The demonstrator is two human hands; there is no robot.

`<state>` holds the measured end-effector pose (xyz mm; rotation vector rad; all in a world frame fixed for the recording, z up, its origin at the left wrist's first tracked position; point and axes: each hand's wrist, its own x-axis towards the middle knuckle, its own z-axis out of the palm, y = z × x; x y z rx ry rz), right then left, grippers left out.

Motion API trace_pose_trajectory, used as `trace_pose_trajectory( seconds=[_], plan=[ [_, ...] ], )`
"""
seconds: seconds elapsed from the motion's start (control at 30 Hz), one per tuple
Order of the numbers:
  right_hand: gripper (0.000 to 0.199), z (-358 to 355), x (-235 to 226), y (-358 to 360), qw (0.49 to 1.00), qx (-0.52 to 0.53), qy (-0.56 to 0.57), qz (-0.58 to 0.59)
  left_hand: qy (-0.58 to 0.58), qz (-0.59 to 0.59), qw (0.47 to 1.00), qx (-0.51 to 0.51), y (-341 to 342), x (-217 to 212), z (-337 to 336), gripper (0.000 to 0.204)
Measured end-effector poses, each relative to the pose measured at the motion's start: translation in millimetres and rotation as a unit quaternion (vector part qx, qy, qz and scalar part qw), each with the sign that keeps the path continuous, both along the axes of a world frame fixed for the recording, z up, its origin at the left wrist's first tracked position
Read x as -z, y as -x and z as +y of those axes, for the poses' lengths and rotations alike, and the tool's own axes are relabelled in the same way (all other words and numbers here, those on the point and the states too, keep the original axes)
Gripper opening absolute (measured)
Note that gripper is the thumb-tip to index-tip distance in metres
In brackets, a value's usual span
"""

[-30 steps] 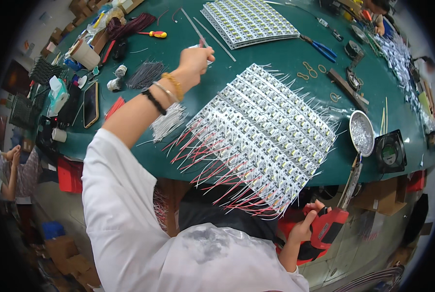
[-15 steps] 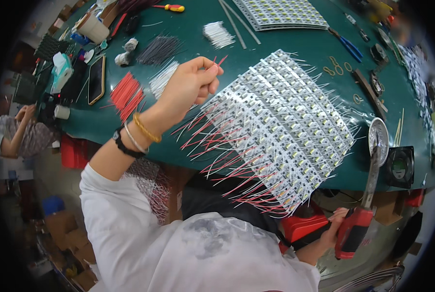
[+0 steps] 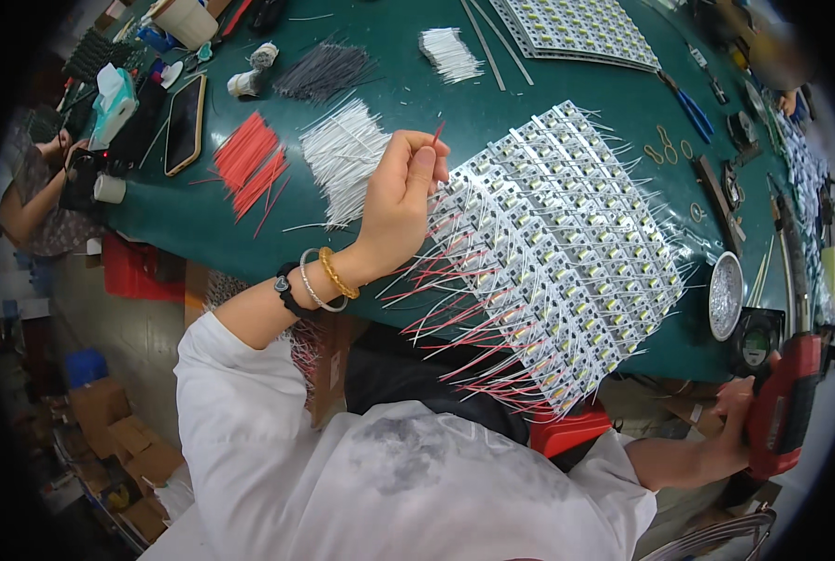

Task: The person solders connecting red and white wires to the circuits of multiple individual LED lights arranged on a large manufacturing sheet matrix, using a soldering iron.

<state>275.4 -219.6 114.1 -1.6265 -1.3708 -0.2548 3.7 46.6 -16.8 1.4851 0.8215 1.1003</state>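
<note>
My left hand [image 3: 394, 206] is closed in a pinch on a short red wire [image 3: 439, 133], whose end sticks up past the fingertips. The hand is at the upper left corner of a white circuit board panel [image 3: 567, 252] with rows of small yellowish parts. Thin white wires stand out across the panel, and red and white ones hang off its near left edge. Off to the right, my right hand [image 3: 737, 407] grips a red-and-black pistol-grip tool [image 3: 791, 402] with a long narrow front, pointing away from me. Its fingers are partly hidden by the tool.
Bundles of red wires [image 3: 246, 159], white wires [image 3: 342, 164] and black wires [image 3: 324, 73] lie left of the panel. A phone [image 3: 185, 126] is farther left. A round metal dish [image 3: 725, 299] stands right, blue-handled pliers [image 3: 690, 107] behind. Another person's arm [image 3: 39, 201] shows far left.
My right hand has moved the tool outward to the right and farther up, away from the dish. The left hand still pinches the red wire, now closer to the panel's corner.
</note>
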Motion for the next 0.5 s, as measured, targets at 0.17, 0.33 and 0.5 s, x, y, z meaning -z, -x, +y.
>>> trace_pose_trajectory(
  seconds=[0.17, 0.33, 0.5],
  plan=[
    [0.054, 11.3, -21.9, -30.6, 0.997, -0.058, 0.0, 0.044, 0.063, 0.028, 0.997, 0.031, -0.8, -14.3, 8.4, 0.013],
    [0.074, 38.7, -2.1, -17.9, 0.935, -0.183, 0.066, 0.295, 0.032, 0.182, 0.98, 0.078, -3.7, -44.5, 9.7, 0.014],
    [0.081, 59.9, 70.2, 23.2, 0.943, -0.068, 0.091, 0.312, -0.055, 0.269, 0.959, 0.065, -10.4, -33.8, 9.8, 0.015]
  ],
)
